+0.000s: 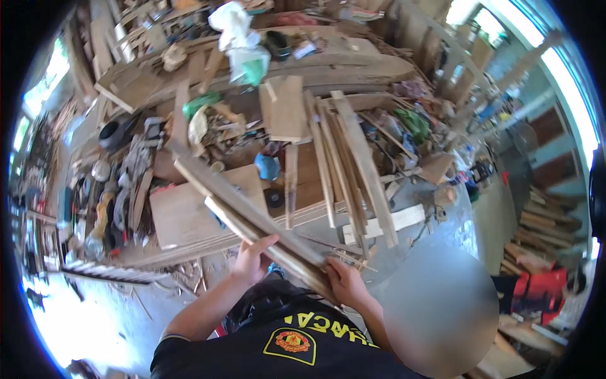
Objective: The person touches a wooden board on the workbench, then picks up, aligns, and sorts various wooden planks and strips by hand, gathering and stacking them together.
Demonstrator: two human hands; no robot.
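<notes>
Long wooden strips (235, 220) lie side by side, slanting from the far left down toward my body at the right. My left hand (252, 259) is closed around them near the middle of their length. Closer to the near end, my right hand (346, 282) grips the same strips, with the fingers over the top. The strips' far ends hang over a flat board (183, 211) on the workbench. How many strips are in the bundle, I cannot tell exactly.
More wooden strips (363, 164) lie across the bench, beside a wooden block (284, 108). Plastic bags (237, 38), a blue roll (267, 167) and scraps crowd the bench. Stacked wood pieces (536, 221) and a red bag (540, 292) are at the right. A blurred disc hides the lower right.
</notes>
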